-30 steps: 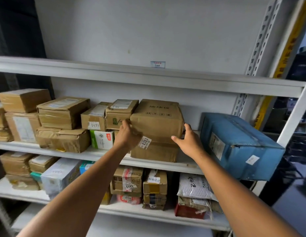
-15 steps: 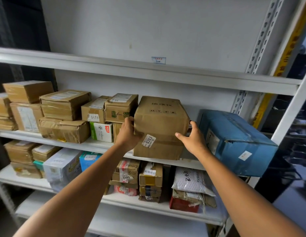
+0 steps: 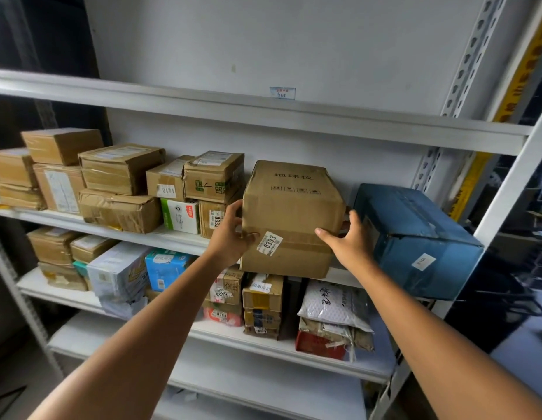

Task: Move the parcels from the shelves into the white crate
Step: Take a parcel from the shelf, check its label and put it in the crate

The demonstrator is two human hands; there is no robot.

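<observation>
A tall brown cardboard parcel [image 3: 291, 213] with a white 0393 sticker stands on the middle shelf [image 3: 185, 237], its front edge overhanging the shelf lip. My left hand [image 3: 230, 234] grips its left side, thumb on the front face. My right hand [image 3: 348, 237] presses its right side, fingers wrapped behind the corner. The white crate is not in view.
A big blue box [image 3: 415, 237] sits just right of the parcel. Stacked brown boxes [image 3: 121, 183] and a white-green carton [image 3: 180, 215] fill the shelf to the left. The lower shelf [image 3: 263, 338] holds several parcels and a padded bag [image 3: 333, 304]. The upper shelf [image 3: 263, 113] is bare.
The parcel has slid forward toward me, now overhanging the shelf edge. Both hands kept their hold on its sides, and my view has moved closer.
</observation>
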